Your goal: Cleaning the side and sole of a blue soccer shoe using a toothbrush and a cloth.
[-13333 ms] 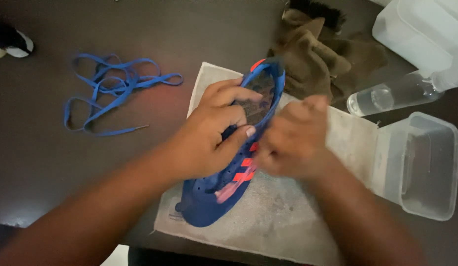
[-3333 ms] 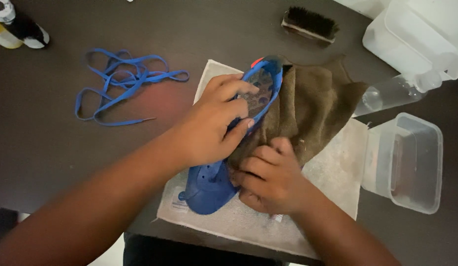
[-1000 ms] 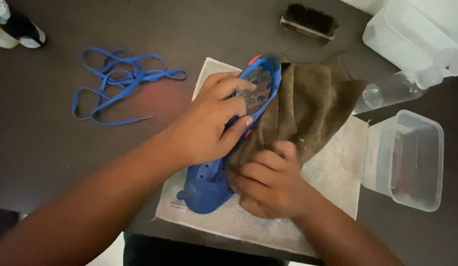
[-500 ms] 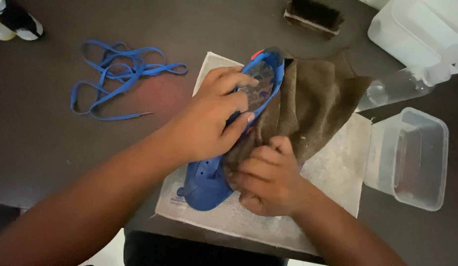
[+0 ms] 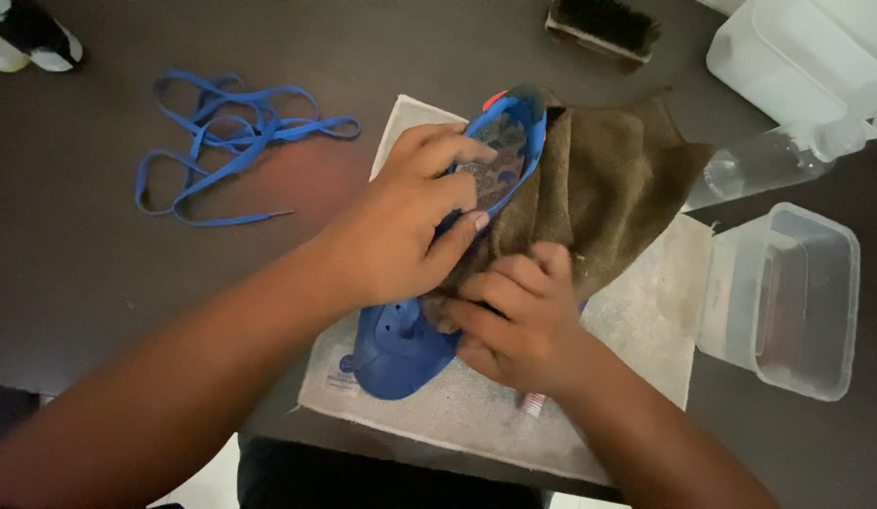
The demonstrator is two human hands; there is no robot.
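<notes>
- A pale towel (image 5: 636, 311) is spread at the near edge of the dark table (image 5: 80, 283), and the blue shoe (image 5: 401, 349) is laid on it with its toe toward the person.
- The right hand (image 5: 518, 320) is pressed, fingers curled, onto a brown cloth (image 5: 608, 188), which is bunched against the right side of the shoe; the cloth is gripped under the fingers.
- A small pink-and-white thing (image 5: 532, 405) is seen just under that hand; what it is cannot be told, since it is mostly hidden.
- The shoe is clasped by the left hand (image 5: 410, 236), the fingers hooked into the opening and the thumb laid over the side edge.
- A clear, open plastic tub (image 5: 787, 302) is set to the right of the towel.
- Farther off, loose blue laces (image 5: 231, 141) are lying to the left, well apart from the shoe.
- A clear bottle (image 5: 768, 165) is laid on its side beyond the tub, beside a white container (image 5: 796, 57).
- A bristle brush (image 5: 603, 24) is placed at the far edge.
</notes>
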